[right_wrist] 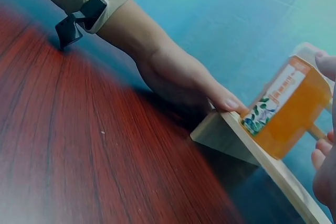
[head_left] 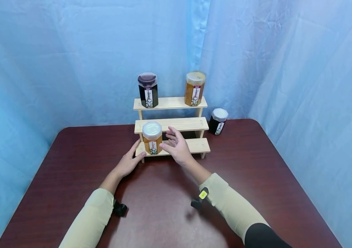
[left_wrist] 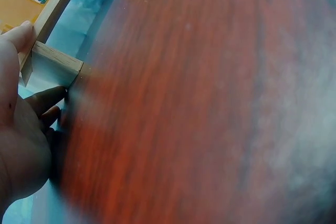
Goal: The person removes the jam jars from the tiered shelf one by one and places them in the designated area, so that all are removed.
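An amber jar (head_left: 152, 139) with a translucent white lid and a printed label stands upright at the left end of the bottom step of a wooden display rack (head_left: 194, 145). My left hand (head_left: 127, 163) grips that end of the step, its thumb on the board by the jar's base and its fingers around the side near the support leg (left_wrist: 55, 59). Just right of the jar, my right hand (head_left: 177, 147) is held with fingers spread and loosely bent, thumb tip at the jar's edge. In the right wrist view, its fingers (right_wrist: 321, 153) show beside the amber jar.
On the top step stand a dark jar (head_left: 148, 91) at the left and another amber jar (head_left: 195, 89) at the right. A dark jar with a white lid (head_left: 218, 121) is on the table (head_left: 163, 199) right of the rack. Blue curtains (head_left: 101, 62) hang close behind.
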The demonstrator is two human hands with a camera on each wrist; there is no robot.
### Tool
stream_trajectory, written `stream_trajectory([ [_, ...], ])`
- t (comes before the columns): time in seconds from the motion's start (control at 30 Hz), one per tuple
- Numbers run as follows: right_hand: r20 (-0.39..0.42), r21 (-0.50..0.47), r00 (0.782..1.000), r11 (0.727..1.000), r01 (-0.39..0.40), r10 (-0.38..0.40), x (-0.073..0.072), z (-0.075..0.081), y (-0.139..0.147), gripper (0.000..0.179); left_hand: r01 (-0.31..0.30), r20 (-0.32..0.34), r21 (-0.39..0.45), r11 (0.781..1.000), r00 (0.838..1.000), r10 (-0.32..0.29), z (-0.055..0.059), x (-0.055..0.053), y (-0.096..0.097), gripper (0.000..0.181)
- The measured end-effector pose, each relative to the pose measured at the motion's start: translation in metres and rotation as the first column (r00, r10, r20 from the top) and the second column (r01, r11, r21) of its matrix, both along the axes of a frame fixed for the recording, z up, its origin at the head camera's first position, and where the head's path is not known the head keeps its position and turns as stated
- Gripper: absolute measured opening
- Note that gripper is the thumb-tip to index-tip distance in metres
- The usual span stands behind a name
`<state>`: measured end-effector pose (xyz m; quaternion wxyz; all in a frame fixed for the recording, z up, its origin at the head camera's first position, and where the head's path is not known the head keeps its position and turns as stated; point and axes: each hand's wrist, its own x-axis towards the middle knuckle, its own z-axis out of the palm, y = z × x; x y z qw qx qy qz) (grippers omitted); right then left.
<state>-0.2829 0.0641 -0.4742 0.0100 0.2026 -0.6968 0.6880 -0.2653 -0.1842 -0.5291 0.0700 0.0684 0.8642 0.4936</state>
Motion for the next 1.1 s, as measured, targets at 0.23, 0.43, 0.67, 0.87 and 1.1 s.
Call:
stream_trajectory([
  [0.23,-0.016,0.087,1.0,0.996,-0.012,0.014,0.0,0.002,-0.014,0.077,0.008,-0.002,-0.002,1.0,1.0,-0.008,0.005,0.003,0.002,0.08],
  [0.43,-0.018,0.09,1.0,0.996,-0.023,0.025,-0.008,-0.007,-0.022,0.079,0.006,-0.004,0.008,1.0,1.0,-0.006,0.002,0.002,0.001,0.08],
  [0.67,-0.031,0.089,0.999,0.996,0.029,-0.026,-0.008,-0.009,-0.029,0.079,0.004,0.008,0.018,1.0,1.0,-0.004,0.002,0.001,0.0,0.079],
  [0.87,-0.043,0.129,0.995,0.987,0.097,-0.092,-0.005,-0.009,-0.037,0.082,0.012,0.007,0.007,1.0,1.0,-0.012,0.004,0.002,0.0,0.079],
  [1.1,-0.059,0.166,0.978,0.964,0.208,-0.201,0.001,-0.01,-0.05,0.089,0.008,-0.003,0.005,1.0,1.0,-0.008,0.003,0.002,0.001,0.08],
])
